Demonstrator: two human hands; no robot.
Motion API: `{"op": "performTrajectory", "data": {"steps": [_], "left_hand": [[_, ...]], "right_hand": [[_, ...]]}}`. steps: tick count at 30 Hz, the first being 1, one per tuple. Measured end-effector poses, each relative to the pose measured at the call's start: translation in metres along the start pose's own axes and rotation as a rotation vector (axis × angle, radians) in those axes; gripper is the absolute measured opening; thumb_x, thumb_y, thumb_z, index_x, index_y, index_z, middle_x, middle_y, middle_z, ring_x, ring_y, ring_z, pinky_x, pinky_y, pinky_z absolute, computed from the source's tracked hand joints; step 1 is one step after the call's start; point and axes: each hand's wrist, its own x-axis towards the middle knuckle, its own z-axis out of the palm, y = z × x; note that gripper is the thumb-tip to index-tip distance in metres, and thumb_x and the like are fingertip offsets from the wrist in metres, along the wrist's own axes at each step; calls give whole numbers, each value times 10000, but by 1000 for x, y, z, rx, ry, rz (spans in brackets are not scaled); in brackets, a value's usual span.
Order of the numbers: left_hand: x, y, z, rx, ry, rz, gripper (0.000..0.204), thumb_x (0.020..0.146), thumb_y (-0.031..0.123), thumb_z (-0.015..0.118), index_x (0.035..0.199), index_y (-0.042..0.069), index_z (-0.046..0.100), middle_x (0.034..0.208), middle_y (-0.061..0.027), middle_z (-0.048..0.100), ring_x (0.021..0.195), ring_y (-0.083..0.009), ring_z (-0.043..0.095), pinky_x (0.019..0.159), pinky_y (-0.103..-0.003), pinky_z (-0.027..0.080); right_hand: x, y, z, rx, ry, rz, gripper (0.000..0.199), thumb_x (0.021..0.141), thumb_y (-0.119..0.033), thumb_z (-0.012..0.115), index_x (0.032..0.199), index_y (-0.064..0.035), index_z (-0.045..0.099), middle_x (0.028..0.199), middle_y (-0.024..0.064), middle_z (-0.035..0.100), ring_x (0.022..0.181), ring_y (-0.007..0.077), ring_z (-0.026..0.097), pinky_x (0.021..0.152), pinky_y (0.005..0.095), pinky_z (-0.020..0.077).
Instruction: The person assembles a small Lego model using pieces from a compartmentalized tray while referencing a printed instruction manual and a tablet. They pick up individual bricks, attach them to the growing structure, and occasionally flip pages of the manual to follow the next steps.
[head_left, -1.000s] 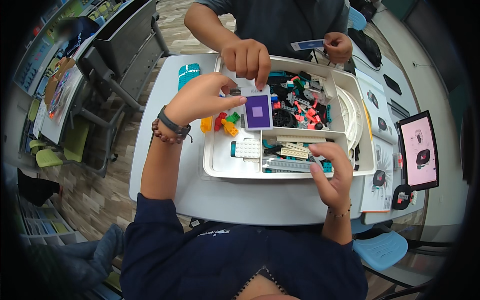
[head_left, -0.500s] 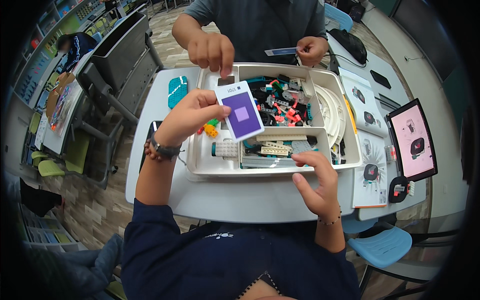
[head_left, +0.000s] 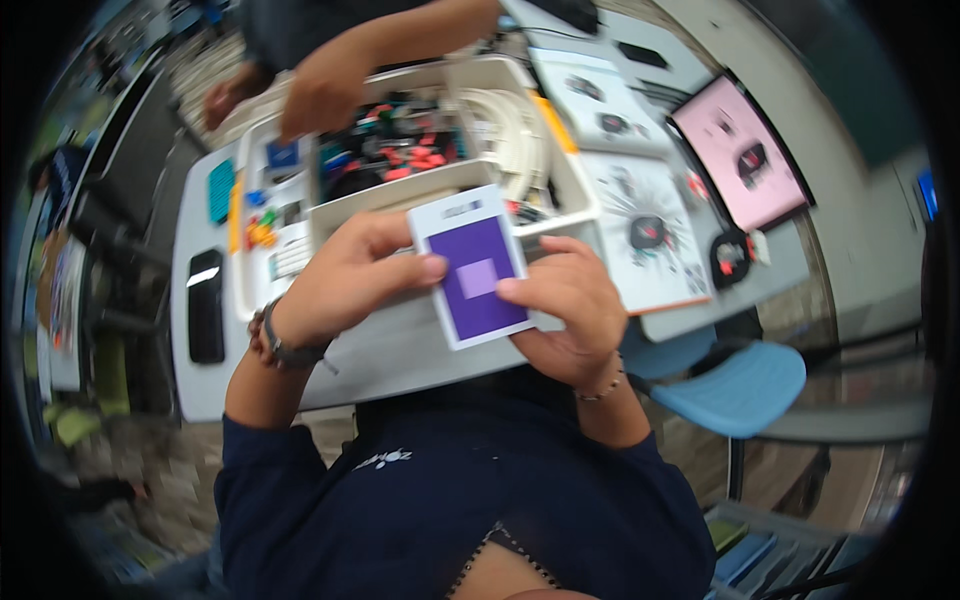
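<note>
A white-bordered card (head_left: pixel 450 305) with a purple face and a lighter square hangs in front of me above the table's near part. My left hand (head_left: pixel 350 265) pinches its left edge between thumb and fingers. On the right edge, my right hand (head_left: pixel 575 305) has its thumb laid over the face and its fingers behind. Past the card lies a white sorting tray (head_left: pixel 590 205) of building bricks. Another person's hand (head_left: pixel 325 90) reaches down over the tray's left part, close to a blue card (head_left: pixel 283 155) there.
A black phone (head_left: pixel 206 310) and a teal case (head_left: pixel 221 192) lie left of the tray. To the right are an open instruction booklet (head_left: pixel 640 280), a tablet (head_left: pixel 760 190) with a pink screen and a black round brick model (head_left: pixel 730 258). A blue chair (head_left: pixel 740 390) stands lower right.
My right hand has come in and taken the card's right edge; the left still holds it. The view has shifted. The other person's arm now stretches across the tray, and a blue card shows there.
</note>
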Motion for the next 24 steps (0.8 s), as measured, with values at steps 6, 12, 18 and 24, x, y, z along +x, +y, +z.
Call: {"op": "performTrajectory", "data": {"steps": [6, 12, 18, 24], "left_hand": [[24, -55, 45, 693, 213, 520, 709, 754, 169, 661, 1364, -3, 342, 1095, -157, 525, 893, -208, 529, 817, -339, 455], [56, -56, 78, 1211, -126, 791, 473, 637, 100, 709, 1093, 27, 612, 805, -45, 607, 681, -197, 570, 701, -342, 457], [81, -74, 89, 1118, -152, 893, 336, 703, 124, 702, 1024, 50, 633, 700, -8, 586, 602, -165, 560, 691, -334, 453], [115, -89, 113, 965, -187, 849, 291, 714, 132, 698, 976, 34, 618, 705, -37, 586, 605, -188, 564, 673, -347, 456]], "right_hand": [[-53, 9, -42, -49, 206, 124, 283, 671, -43, 744, 939, -99, 673, 745, 25, 637, 687, 187, 618, 832, 407, 495], [-83, -5, -66, -43, 191, 136, 298, 644, -34, 729, 934, -82, 681, 717, 38, 606, 637, 200, 595, 722, 372, 530], [-101, 1, -70, -10, 253, 393, 280, 681, -58, 726, 957, -67, 683, 656, 27, 549, 581, 170, 564, 595, 294, 482], [-117, 34, -65, -38, 367, 410, 310, 674, -48, 721, 977, -109, 698, 782, 37, 564, 662, 172, 563, 568, 264, 452]]}}
